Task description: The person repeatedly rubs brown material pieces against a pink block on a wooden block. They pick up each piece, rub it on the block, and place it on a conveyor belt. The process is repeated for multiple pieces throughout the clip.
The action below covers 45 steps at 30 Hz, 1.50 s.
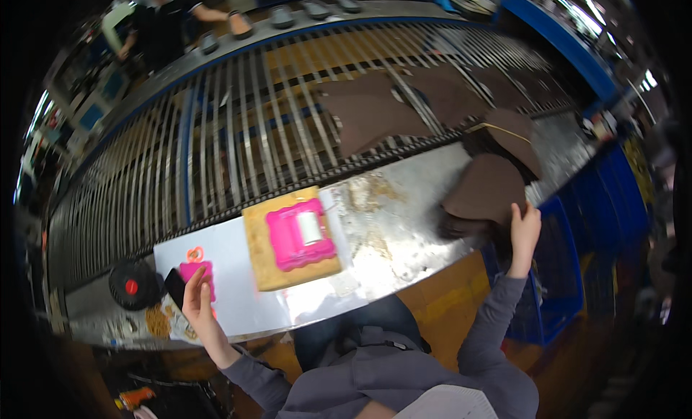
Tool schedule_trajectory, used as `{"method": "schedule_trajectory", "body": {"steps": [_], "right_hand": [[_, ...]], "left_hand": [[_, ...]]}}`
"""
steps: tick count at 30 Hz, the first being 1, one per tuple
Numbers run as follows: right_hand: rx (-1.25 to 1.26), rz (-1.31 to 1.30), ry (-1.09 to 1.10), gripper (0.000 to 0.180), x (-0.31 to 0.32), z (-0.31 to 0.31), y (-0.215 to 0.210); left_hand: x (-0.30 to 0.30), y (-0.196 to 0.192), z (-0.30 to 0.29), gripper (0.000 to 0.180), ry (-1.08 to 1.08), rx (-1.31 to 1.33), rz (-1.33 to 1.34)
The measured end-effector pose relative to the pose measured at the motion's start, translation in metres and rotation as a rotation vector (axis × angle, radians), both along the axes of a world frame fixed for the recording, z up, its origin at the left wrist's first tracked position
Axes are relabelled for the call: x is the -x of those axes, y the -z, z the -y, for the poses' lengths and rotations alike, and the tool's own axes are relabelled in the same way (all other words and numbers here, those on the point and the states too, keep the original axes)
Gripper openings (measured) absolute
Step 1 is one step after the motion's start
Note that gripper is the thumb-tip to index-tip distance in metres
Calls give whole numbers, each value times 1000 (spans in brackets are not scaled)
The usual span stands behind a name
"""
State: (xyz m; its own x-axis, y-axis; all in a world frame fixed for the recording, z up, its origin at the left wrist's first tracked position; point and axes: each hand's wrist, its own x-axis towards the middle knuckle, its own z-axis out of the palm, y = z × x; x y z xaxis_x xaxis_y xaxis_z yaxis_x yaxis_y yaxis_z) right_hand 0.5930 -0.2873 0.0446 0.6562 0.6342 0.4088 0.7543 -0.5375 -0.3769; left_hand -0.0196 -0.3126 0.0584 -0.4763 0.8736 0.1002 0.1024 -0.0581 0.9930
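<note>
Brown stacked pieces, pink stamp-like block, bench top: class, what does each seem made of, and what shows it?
Brown stacked pieces: likely leather or felt, matte, thin, floppy.
Pink block: probably moulded plastic, glossy, bright.
Bench top: metal sheet, scuffed, reflective.

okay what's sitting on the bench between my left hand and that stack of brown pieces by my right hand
In the head view, between the left hand and the brown stack lies a wooden block carrying a pink tool, then bare, scuffed metal bench.
</note>
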Motion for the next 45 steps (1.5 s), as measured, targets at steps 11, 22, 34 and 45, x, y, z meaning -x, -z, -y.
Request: {"method": "schedule_trajectory", "body": {"steps": [11, 22, 34, 45], "right_hand": [[191, -229, 103, 70, -36, 11, -4], [250, -16, -79, 42, -10, 5, -36], [-422, -240, -1361, 39, 210, -6, -197], [-215, -334, -1784, 41, 289, -111, -107]], "left_hand": [[-37, -4, 8, 29, 177, -18, -93], [-33, -7, 24, 28, 264, -5, -113], [-64, -103, -50, 22, 559, -540, -325], [3, -102, -33, 40, 430, -211, -887]]}}
